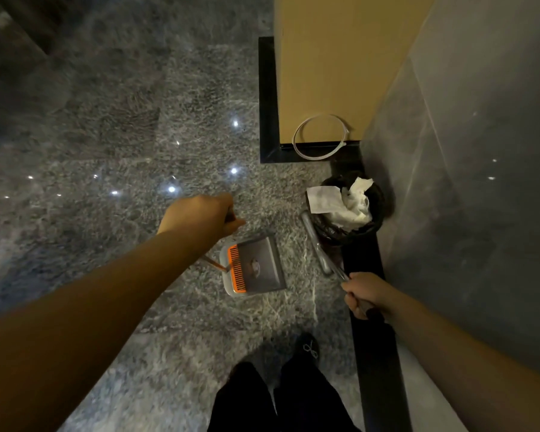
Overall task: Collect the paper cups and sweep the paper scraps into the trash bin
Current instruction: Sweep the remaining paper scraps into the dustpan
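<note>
Trash bin (375, 227): we see a small dark round bin lined with a black bag, on the floor (106, 151) at about 2 o'clock from our feet, against the grey wall (480, 151).
Paper scraps (354, 204): crumpled white sheets heap above the bin's rim; one flat sheet hangs over its 9 o'clock edge.
Dustpan (259, 263): grey pan with an orange comb, hanging at 9 o'clock of the bin, apart from it.
Left grip (200, 218): our fingers are curled round the dustpan's handle.
Broom (320, 244): grey head just beside the bin's 8 o'clock side.
Right grip (363, 294): our fingers are wrapped round the broom's handle.
</note>
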`<action>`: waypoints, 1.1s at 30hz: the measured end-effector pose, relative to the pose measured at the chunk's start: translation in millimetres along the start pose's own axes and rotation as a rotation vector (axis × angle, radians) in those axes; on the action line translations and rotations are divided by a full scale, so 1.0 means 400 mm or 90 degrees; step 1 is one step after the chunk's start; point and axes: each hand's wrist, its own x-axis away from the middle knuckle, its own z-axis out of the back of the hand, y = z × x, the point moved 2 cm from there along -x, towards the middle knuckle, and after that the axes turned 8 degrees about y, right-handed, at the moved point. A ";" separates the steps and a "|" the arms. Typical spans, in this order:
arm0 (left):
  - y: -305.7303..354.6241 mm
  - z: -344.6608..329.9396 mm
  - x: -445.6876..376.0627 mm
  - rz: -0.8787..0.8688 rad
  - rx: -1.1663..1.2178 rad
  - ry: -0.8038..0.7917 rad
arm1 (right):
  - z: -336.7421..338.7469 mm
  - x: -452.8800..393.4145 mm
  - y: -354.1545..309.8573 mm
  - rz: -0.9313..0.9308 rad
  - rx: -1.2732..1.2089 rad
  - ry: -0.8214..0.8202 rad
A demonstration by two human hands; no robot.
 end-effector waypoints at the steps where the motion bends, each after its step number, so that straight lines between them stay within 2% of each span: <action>1: -0.003 -0.005 -0.008 -0.001 -0.005 0.001 | -0.010 -0.016 -0.005 -0.001 -0.021 -0.002; 7: -0.049 -0.021 -0.004 0.031 0.041 -0.011 | -0.091 -0.004 -0.029 0.023 0.050 -0.008; 12: -0.056 -0.020 0.008 0.010 0.006 0.005 | -0.169 0.067 0.005 0.010 0.130 -0.087; 16: -0.052 -0.024 0.014 0.013 0.038 -0.003 | -0.237 0.134 0.041 0.013 0.053 -0.115; 21: -0.072 -0.008 0.046 0.018 0.053 -0.008 | -0.264 0.222 0.060 -0.091 -0.180 -0.166; 26: -0.128 0.042 0.101 0.024 0.087 0.007 | -0.294 0.314 0.063 -0.059 -0.168 -0.135; 33: -0.177 0.230 0.098 -0.045 0.048 0.105 | -0.295 0.431 0.072 0.055 -0.140 -0.060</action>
